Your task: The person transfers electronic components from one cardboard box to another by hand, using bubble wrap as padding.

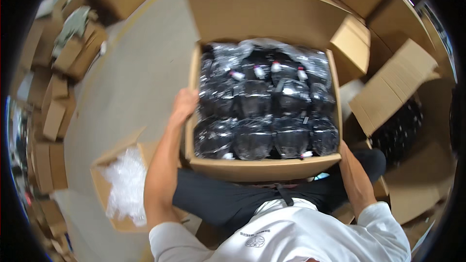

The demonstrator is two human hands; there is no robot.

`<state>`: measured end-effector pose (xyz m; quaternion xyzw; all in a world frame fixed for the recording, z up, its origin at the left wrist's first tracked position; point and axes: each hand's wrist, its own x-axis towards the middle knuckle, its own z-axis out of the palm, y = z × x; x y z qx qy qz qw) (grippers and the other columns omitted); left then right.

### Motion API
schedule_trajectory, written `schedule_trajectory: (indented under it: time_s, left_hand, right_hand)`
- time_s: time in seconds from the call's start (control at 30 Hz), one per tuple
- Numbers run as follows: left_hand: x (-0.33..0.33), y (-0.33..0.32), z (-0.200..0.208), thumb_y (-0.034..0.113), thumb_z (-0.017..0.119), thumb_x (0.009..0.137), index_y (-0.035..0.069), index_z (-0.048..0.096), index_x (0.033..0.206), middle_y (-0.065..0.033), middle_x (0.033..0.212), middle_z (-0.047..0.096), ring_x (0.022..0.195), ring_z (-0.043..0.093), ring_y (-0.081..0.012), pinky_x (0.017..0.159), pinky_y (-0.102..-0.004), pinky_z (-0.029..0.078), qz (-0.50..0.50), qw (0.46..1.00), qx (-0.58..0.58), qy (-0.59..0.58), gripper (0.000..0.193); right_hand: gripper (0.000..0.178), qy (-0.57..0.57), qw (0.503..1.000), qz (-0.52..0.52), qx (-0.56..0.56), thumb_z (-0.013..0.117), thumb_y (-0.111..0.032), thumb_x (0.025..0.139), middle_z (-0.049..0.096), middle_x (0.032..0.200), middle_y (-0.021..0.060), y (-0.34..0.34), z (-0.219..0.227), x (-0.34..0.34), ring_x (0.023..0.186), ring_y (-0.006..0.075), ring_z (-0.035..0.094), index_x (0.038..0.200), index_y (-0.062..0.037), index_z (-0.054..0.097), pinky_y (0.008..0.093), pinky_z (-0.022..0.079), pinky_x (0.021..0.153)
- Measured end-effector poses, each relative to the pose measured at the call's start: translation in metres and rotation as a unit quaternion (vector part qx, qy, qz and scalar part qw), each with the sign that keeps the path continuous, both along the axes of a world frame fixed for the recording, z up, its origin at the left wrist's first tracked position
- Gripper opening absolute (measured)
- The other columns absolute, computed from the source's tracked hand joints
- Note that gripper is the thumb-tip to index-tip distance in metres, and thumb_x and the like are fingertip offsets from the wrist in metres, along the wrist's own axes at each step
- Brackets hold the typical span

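Cardboard box (262, 167) of black plastic-wrapped items (264, 106), frame centre, rests on the lap. Left hand (184, 104) presses its left wall, right hand (345, 153) its lower-right corner; grips clamped on opposite sides, steadying it.

The open cardboard box (264, 167) is plain tan-brown. The packets (264, 111) packed inside it are glossy black under clear wrap, with white glints, and a few small caps, white with what may be a touch of red, though blur makes that uncertain. At eight o'clock a smaller brown box (104, 191) holds clear, whitish bubble wrap (127, 189). The floor (141, 63) is pale grey-beige. The person's top (296, 235) is white, the trousers (228, 199) black.
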<state>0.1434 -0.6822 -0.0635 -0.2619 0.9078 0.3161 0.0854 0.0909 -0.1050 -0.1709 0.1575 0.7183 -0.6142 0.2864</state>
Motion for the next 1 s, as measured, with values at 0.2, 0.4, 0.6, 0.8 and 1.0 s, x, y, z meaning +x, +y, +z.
schedule_trajectory:
  time_s: [0.2,0.4,0.6,0.8,1.0]
  left_hand:
    - [0.007,0.015,0.013,0.037,0.062,0.096,-0.002,0.076,0.098,-0.0276,0.1,0.074,0.098,0.072,-0.0443,0.088,-0.0535,0.057,-0.027,0.996,-0.078,0.024,0.041]
    - [0.036,0.009,0.009,0.027,0.064,0.092,-0.002,0.075,0.085,-0.0262,0.081,0.072,0.079,0.073,-0.0443,0.072,-0.0549,0.058,-0.068,0.986,-0.104,0.11,0.032]
    - [0.058,0.005,0.008,0.025,0.065,0.093,-0.006,0.066,0.083,-0.0321,0.08,0.066,0.078,0.067,-0.0499,0.07,-0.0552,0.052,-0.019,0.982,-0.097,0.164,0.033]
    - [0.133,-0.01,0.018,0.03,0.065,0.095,-0.005,0.066,0.084,-0.0299,0.079,0.065,0.078,0.067,-0.0466,0.071,-0.053,0.05,0.09,0.978,-0.148,0.114,0.036]
    - [0.198,-0.022,-0.029,0.041,0.053,0.107,-0.003,0.069,0.1,-0.017,0.085,0.07,0.077,0.068,-0.0288,0.075,-0.0444,0.054,0.258,0.954,0.024,0.15,0.047]
  right_hand:
    - [0.077,0.018,0.989,0.142,0.041,0.049,-0.064,0.102,0.069,0.126,0.0235,0.049,-0.022,0.037,0.117,0.028,0.065,0.126,0.0073,0.068,0.039,0.048,0.104]
    - [0.077,0.06,0.984,0.122,0.113,0.05,-0.064,0.101,0.07,0.125,0.0235,0.009,-0.014,0.014,0.116,0.028,0.065,0.124,0.0073,0.069,0.0391,0.048,0.103]
    - [0.078,0.124,0.982,0.06,0.132,0.052,-0.065,0.1,0.07,0.124,0.0235,-0.018,-0.006,-0.034,0.115,0.0279,0.066,0.123,0.0074,0.07,0.0392,0.049,0.102]
    - [0.078,0.149,0.983,0.07,0.082,0.053,-0.065,0.1,0.07,0.123,0.0235,-0.007,-0.041,-0.055,0.114,0.0278,0.066,0.122,0.0074,0.071,0.0393,0.049,0.102]
    - [0.078,0.182,0.977,0.111,0.027,0.054,-0.065,0.099,0.071,0.122,0.0235,-0.066,-0.056,-0.104,0.113,0.0278,0.067,0.12,0.0074,0.071,0.0394,0.05,0.101]
